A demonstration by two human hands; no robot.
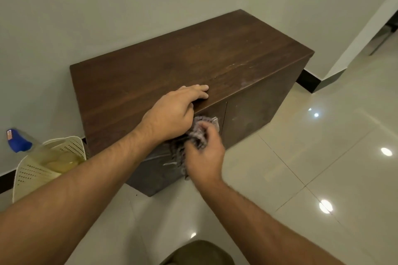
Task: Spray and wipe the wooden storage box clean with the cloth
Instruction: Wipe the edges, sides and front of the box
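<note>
Lying at the far left, a spray bottle point(18, 141) with a blue head and yellowish liquid rests in a cream perforated basket point(32, 176) by the wall point(107, 6), just beside the left end of the box; a small orange sticker on the blue head carries print too small to read. To the right stands the wooden storage box point(172, 60), dark brown, on the glossy tiled floor point(323, 157) with its back to the wall and pale scuffs near the right front edge of its top. The left hand point(172, 112) rests flat on the top at the front edge, fingers nearly straight, holding nothing, thumb dropped over the edge. Just below it the right hand point(204, 157) has its fingers curled round a bunched grey cloth point(193, 133), pressing it against the box's front face beside a metal handle point(216, 121), with part of the cloth hanging down. A knee point(198, 253) in olive fabric shows at the bottom edge
</note>
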